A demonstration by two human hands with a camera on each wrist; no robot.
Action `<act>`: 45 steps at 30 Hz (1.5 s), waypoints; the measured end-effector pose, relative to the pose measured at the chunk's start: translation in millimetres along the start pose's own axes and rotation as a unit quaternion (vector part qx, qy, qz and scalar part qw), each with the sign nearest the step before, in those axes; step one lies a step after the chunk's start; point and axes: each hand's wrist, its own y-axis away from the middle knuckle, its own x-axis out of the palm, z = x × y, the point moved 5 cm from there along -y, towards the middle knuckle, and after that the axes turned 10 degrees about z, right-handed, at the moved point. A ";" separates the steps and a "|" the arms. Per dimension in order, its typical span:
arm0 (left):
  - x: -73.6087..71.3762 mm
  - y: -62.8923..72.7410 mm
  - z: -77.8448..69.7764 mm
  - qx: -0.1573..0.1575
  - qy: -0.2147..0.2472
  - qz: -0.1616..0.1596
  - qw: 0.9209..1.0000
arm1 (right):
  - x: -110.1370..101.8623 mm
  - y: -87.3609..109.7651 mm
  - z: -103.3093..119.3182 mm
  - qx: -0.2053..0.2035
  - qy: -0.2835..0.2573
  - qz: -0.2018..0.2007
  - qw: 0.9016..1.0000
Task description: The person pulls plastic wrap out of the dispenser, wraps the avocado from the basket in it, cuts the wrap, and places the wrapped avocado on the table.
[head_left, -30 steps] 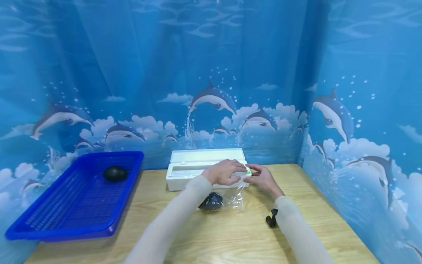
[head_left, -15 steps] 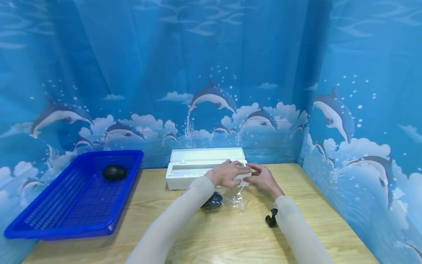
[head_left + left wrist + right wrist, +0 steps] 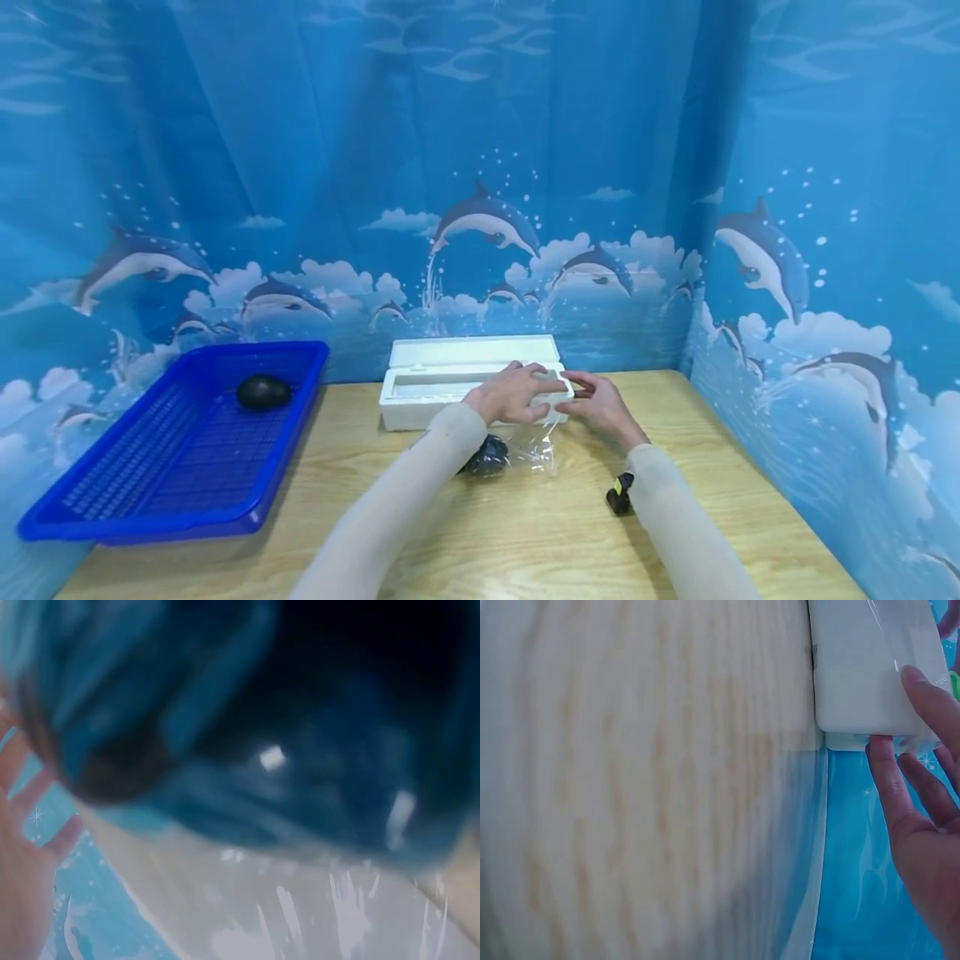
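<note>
A long white cling film dispenser (image 3: 420, 412) stands at the back of the table, its lid (image 3: 468, 350) raised. My left hand (image 3: 513, 396) lies over its right part, fingers stretched toward the right end. A bit of green (image 3: 955, 684) shows beside the left fingertips in the right wrist view. My right hand (image 3: 600, 410) grips the right end, thumb on one face and fingers at the end. Clear cling film (image 3: 536, 450) hangs from the front onto the table. Beneath my left wrist sits a dark, shiny, rounded thing (image 3: 491, 457), partly hidden; it fills much of the left wrist view.
A blue plastic basket (image 3: 258, 492) stands at the left, with a dark oval, avocado-like thing (image 3: 262, 392) in it. The wooden table (image 3: 555, 533) ends against a blue dolphin-print curtain (image 3: 360, 167). A small black camera (image 3: 619, 493) is on my right wrist.
My left hand has shifted slightly to the right along the dispenser, and the green part once seen at its fingertips is now covered in the head view. My right hand has stayed in place.
</note>
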 end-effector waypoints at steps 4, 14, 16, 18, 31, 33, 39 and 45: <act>2.3 0.6 1.5 -0.004 -0.004 -0.007 1.000 | 0.8 0.6 -0.3 -0.002 0.012 -0.001 1.000; 1.6 5.0 2.5 -0.009 -0.013 -0.021 1.000 | -0.7 1.3 -0.8 -0.006 0.018 -0.004 1.000; 2.0 6.8 3.1 -0.006 -0.013 -0.023 1.000 | 0.3 0.9 -1.4 -0.004 0.017 -0.003 1.000; 2.5 9.8 5.1 -0.006 -0.013 -0.025 1.000 | 1.8 0.5 -1.4 -0.006 0.012 0.001 1.000; 6.6 41.9 22.8 -0.023 -0.001 -0.036 0.999 | -2.2 2.6 -0.4 -0.004 0.030 -0.001 1.000; 7.0 45.2 24.6 -0.026 -0.002 -0.038 0.999 | -2.6 2.3 -0.5 0.005 0.028 -0.002 1.000; 8.8 57.3 30.6 -0.036 0.003 -0.049 0.998 | -3.2 3.0 -1.0 0.019 0.029 -0.002 0.999; 12.3 76.9 40.1 -0.046 0.013 -0.061 0.997 | -4.1 2.2 -2.4 0.023 0.034 -0.002 0.999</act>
